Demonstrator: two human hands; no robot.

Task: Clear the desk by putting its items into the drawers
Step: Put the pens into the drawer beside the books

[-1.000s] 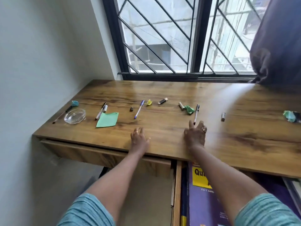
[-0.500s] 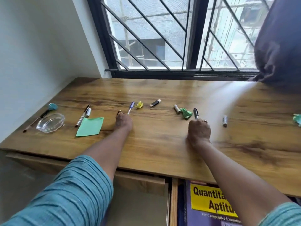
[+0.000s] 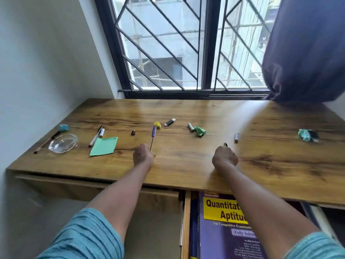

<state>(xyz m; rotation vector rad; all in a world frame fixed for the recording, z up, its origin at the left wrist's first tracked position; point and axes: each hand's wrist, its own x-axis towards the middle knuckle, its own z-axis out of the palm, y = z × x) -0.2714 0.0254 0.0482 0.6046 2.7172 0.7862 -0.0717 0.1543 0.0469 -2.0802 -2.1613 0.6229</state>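
Observation:
My left hand (image 3: 142, 155) is closed on the near end of a blue-capped pen (image 3: 153, 134), which sticks out away from me over the wooden desk (image 3: 186, 165). My right hand (image 3: 225, 156) is closed on a black pen (image 3: 225, 144); only its tip shows above my fist. Still on the desk: a green sticky note (image 3: 104, 146), a glass dish (image 3: 63, 143), two pens (image 3: 96, 135), a USB stick (image 3: 170, 122), batteries (image 3: 236, 137), and crumpled green (image 3: 200, 131) and yellow (image 3: 157, 125) papers.
Two drawers stand pulled out under the desk front: the left one (image 3: 158, 199) and the right one, holding a purple book (image 3: 227, 230). A crumpled teal paper (image 3: 306, 135) lies far right. Behind are a barred window (image 3: 186, 53) and a dark curtain (image 3: 306, 49).
Both hands reached forward from the desk's front edge, closed on a pen each, and have drawn back toward me with the pens lifted off their spots.

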